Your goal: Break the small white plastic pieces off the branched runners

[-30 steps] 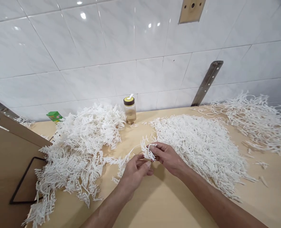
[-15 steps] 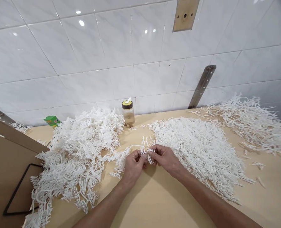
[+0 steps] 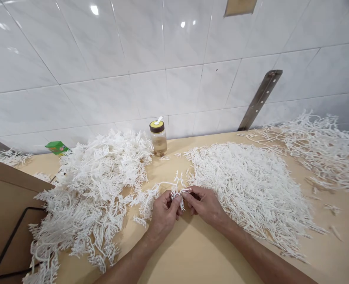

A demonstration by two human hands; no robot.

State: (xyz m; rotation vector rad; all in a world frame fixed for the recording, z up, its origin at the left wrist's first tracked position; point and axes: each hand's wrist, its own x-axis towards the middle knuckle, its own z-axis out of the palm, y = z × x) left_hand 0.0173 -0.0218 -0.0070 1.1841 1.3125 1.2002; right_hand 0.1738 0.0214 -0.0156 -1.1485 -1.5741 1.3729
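Note:
A white branching sprig, plastic-looking with fine forked tips, stands up between my two hands. My left hand pinches it low down between thumb and fingers. The fingertips of my right hand are closed on small twigs at the sprig's right side; exactly what they grip is partly hidden. A tangled heap of similar white sprigs lies to the left, and a few loose ones reach toward my left hand. To the right spreads a flatter pile of short white twigs, close beside my right hand.
A lidded jar stands at the back by the tiled wall. Bare white stems lie at the far right, near a metal bracket. A green box sits behind the left heap. At left is a brown panel with a black wire loop.
The view has tilted down a little and shifted. My hands keep hold of the sprig, with the right fingers moved slightly along its twigs.

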